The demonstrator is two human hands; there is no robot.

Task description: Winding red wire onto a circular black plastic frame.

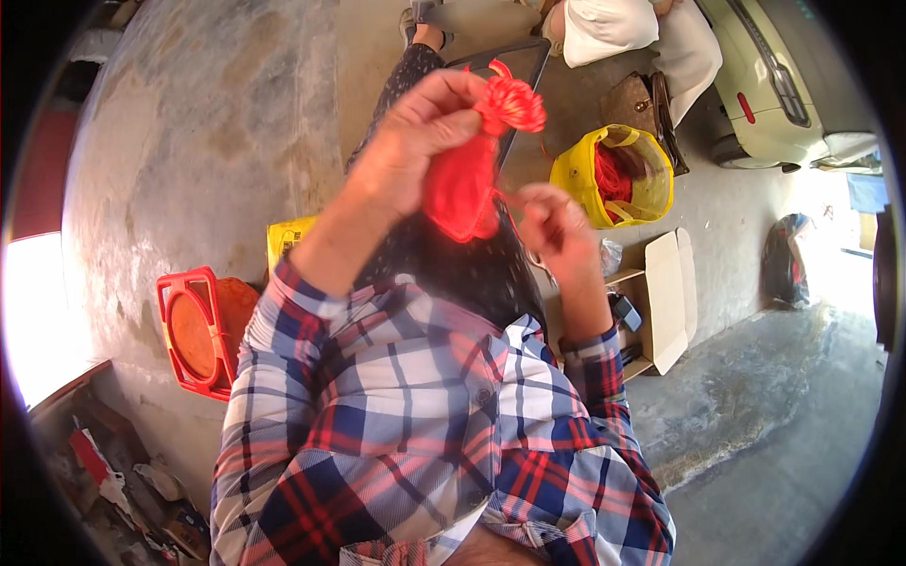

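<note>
My left hand (423, 137) pinches the neck of a red fabric pouch (460, 189), held up in front of my lap. Above my fingertips a bunch of looped red cord (512, 102) sticks out at the pouch's top. The pouch body hangs below, slightly blurred. Close to its right side is my right hand (559, 226), with curled fingers smeared a little by motion. A thin red cord (502, 196) runs from the pouch's edge to those fingertips, which are closed on it.
A yellow bag (576, 179) holding red cord stands to the right, near a brown handbag (634, 106). Below it lies an open cardboard box (668, 302). On the left are a red-orange plastic stool (193, 330) and a yellow package (286, 236). Another person in white (694, 57) sits opposite, beside a vehicle (783, 85).
</note>
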